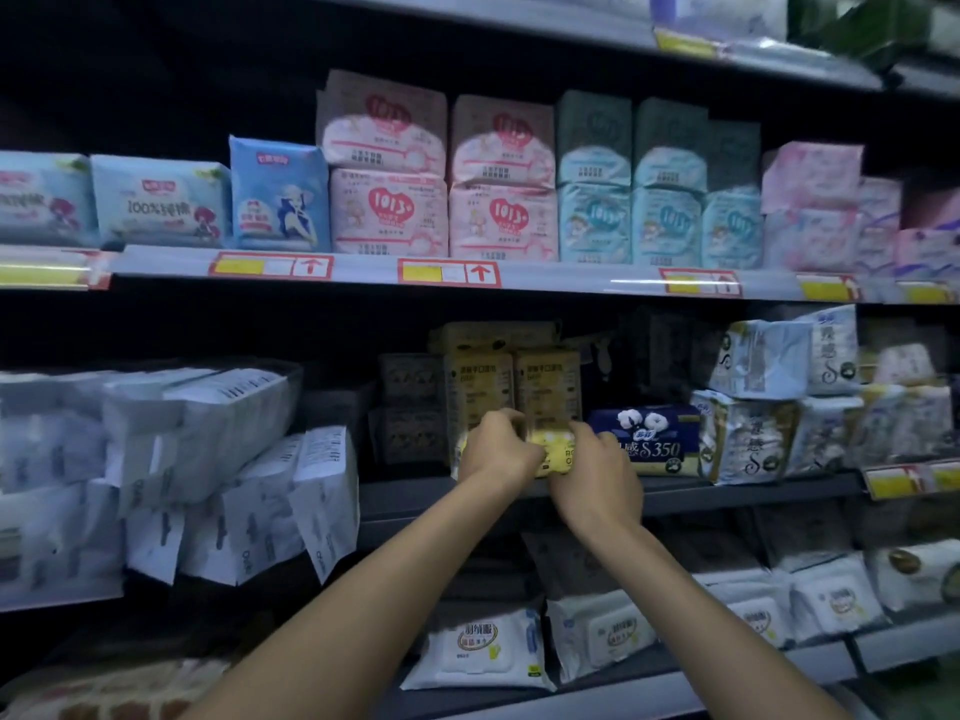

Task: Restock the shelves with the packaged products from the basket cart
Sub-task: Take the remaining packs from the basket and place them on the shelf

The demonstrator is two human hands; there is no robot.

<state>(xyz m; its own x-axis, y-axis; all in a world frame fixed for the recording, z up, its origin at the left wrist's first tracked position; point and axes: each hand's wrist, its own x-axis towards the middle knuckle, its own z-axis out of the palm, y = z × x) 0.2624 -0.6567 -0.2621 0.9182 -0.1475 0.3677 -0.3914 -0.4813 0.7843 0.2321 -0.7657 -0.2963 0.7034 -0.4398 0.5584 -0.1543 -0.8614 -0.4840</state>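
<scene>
Yellow packet (543,445) clasped between left hand (497,452) and right hand (597,478), likely mid-placement on shelf (737,493); next, push inward, then release.

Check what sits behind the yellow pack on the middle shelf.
Two upright tan packs stand right behind the yellow pack. Their lower parts are covered by it, the left hand and the right hand, which both hold it.

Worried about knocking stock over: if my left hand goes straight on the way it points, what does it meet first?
Probably the upright yellow packs right behind the small yellow pack your left hand grips; the gap is unclear.
</scene>
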